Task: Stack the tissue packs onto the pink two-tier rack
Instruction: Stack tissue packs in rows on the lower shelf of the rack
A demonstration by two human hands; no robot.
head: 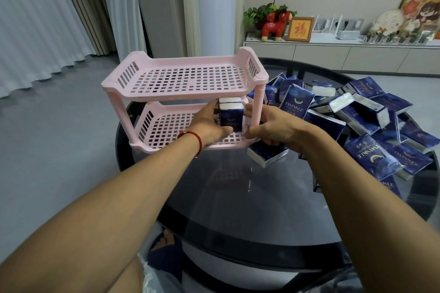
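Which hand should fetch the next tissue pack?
Right. The right hand sits at the rack's right end, nearest the loose pile of packs. The left hand grips the standing packs on the lower tier and can steady them.

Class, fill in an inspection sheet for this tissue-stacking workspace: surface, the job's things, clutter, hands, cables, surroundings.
Surface: round dark glass table, reflective.
Job's things: pink two-tier rack at the table's far left edge, top tier bare; upright tissue packs on the lower tier's right end; loose pile of tissue packs on the table to the right.
Clutter: one stray pack by the rack's front right corner.
Hands: left hand and right hand grip the upright packs from either side; red bracelet on the left wrist.
Cables: cords at the wall sockets behind the sideboard.
Surroundings: curtains, sideboard with red horse figure, framed picture.
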